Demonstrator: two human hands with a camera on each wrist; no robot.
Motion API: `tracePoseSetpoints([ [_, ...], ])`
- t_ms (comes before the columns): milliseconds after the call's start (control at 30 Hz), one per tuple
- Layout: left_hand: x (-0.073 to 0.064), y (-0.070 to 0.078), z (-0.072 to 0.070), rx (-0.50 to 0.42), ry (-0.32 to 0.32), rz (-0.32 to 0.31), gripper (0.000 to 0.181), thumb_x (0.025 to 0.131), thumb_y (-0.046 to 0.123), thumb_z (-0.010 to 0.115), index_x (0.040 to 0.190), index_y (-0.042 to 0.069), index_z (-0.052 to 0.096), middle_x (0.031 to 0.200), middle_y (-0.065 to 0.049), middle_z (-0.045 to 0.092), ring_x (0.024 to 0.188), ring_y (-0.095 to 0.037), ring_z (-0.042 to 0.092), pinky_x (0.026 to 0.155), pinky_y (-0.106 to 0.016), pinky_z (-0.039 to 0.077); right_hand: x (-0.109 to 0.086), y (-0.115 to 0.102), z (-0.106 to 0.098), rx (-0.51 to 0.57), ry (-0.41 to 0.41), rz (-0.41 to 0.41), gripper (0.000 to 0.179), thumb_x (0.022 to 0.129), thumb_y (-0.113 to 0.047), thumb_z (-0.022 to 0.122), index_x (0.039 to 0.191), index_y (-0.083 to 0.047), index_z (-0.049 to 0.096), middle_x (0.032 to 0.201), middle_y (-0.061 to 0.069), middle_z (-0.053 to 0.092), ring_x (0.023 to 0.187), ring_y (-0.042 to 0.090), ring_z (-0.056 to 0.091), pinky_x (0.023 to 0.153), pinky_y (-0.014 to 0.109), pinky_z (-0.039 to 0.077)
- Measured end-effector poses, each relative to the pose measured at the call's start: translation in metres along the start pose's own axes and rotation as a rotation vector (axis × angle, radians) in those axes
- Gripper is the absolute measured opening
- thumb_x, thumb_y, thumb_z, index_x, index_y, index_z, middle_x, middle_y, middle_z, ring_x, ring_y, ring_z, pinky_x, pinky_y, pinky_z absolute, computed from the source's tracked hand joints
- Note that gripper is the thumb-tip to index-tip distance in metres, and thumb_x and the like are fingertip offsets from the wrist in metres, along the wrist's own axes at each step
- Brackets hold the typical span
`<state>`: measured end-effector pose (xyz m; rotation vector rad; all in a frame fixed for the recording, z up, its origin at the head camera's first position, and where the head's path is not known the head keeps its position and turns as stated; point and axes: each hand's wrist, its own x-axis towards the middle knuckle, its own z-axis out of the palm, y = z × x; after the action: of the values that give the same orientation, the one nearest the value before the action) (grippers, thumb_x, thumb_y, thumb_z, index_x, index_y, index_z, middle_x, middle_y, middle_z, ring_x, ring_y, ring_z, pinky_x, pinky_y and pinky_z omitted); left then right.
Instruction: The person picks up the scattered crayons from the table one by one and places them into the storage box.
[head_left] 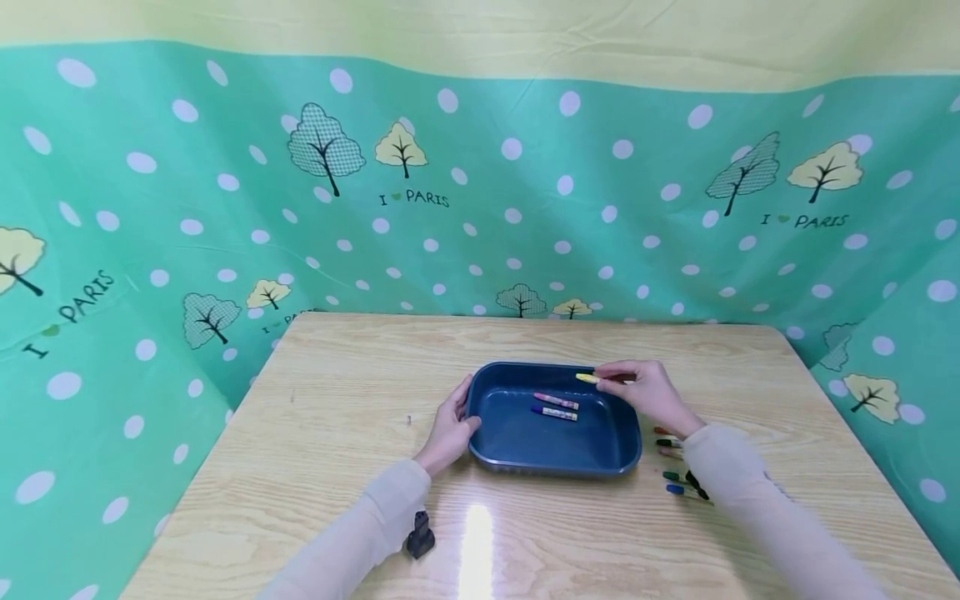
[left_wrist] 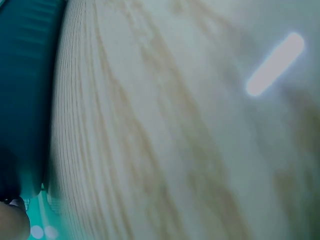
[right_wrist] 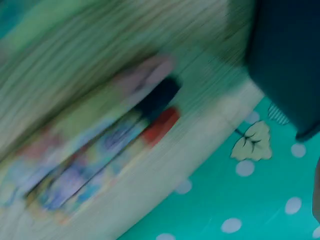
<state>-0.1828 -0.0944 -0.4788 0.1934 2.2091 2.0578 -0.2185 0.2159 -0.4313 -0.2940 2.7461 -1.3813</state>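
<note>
A dark blue rectangular tray (head_left: 517, 461) lies on the wooden table. My left hand (head_left: 447, 429) grips its left end, thumb on the rim and fingers along the outer wall. Over the far right part of the tray, my right hand (head_left: 641, 390) pinches a yellow crayon (head_left: 587, 378) between thumb and fingertips. Inside, a pink crayon (head_left: 556, 402) and a dark blue crayon (head_left: 555, 413) lie side by side on the tray's floor. The left wrist view catches only a fingertip (left_wrist: 14, 220) against the tray wall (left_wrist: 25, 100).
Right of the tray, partly behind the right forearm, lie several crayons, among them a green one (head_left: 674, 476) and a blue one (head_left: 677, 490). The right wrist view shows a red-tipped crayon (right_wrist: 161, 126) blurred. A small black object (head_left: 421, 537) sits beside the left sleeve.
</note>
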Motion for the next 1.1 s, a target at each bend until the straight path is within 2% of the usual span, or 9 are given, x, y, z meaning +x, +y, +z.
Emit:
tracePoseSetpoints([
  [167,-0.008,0.017,0.003,0.024,-0.003,-0.011,0.071,0.078,-0.015,0.043,0.144,-0.005,0.017,0.148,-0.024,0.022,0.133,-0.039,0.027,0.107,-0.048,0.028,0.003,-0.005,0.015,0.024,-0.028,-0.035,0.025,0.083,-0.018,0.066,0.106,-0.009,0.069,0.106,0.010,0.068,0.089,0.020,0.065,0.069,0.022,0.055],
  [300,-0.010,0.021,0.003,0.034,-0.010,-0.028,0.071,0.079,-0.014,0.043,0.144,-0.002,0.017,0.149,-0.021,0.021,0.134,-0.037,0.027,0.108,-0.046,0.028,0.006,-0.005,0.027,0.016,-0.048,-0.042,0.025,0.082,-0.018,0.066,0.106,-0.009,0.070,0.105,0.008,0.068,0.090,0.017,0.065,0.070,0.022,0.055],
  [600,-0.007,0.017,0.002,0.007,-0.003,-0.004,0.071,0.079,-0.014,0.042,0.144,-0.004,0.018,0.148,-0.023,0.021,0.134,-0.038,0.027,0.108,-0.048,0.027,0.014,-0.009,0.048,0.040,-0.081,-0.042,0.024,0.082,-0.013,0.066,0.105,-0.007,0.069,0.102,0.009,0.069,0.085,0.015,0.064,0.070,0.026,0.056],
  [1000,-0.009,0.020,0.003,0.001,0.003,-0.011,0.071,0.078,-0.015,0.043,0.144,-0.005,0.017,0.148,-0.024,0.021,0.134,-0.038,0.026,0.108,-0.048,0.026,0.019,-0.003,0.061,0.055,-0.106,0.020,0.023,0.080,-0.012,0.068,0.103,-0.007,0.070,0.095,0.007,0.070,0.081,0.013,0.063,0.068,0.025,0.055],
  [1100,-0.005,0.011,0.002,-0.008,0.009,-0.008,0.072,0.078,-0.015,0.043,0.144,-0.003,0.017,0.149,-0.023,0.021,0.134,-0.037,0.026,0.108,-0.048,0.026,0.020,-0.002,0.063,0.035,-0.111,0.020,0.021,0.080,-0.011,0.068,0.101,-0.008,0.070,0.093,0.006,0.070,0.080,0.013,0.063,0.067,0.026,0.055],
])
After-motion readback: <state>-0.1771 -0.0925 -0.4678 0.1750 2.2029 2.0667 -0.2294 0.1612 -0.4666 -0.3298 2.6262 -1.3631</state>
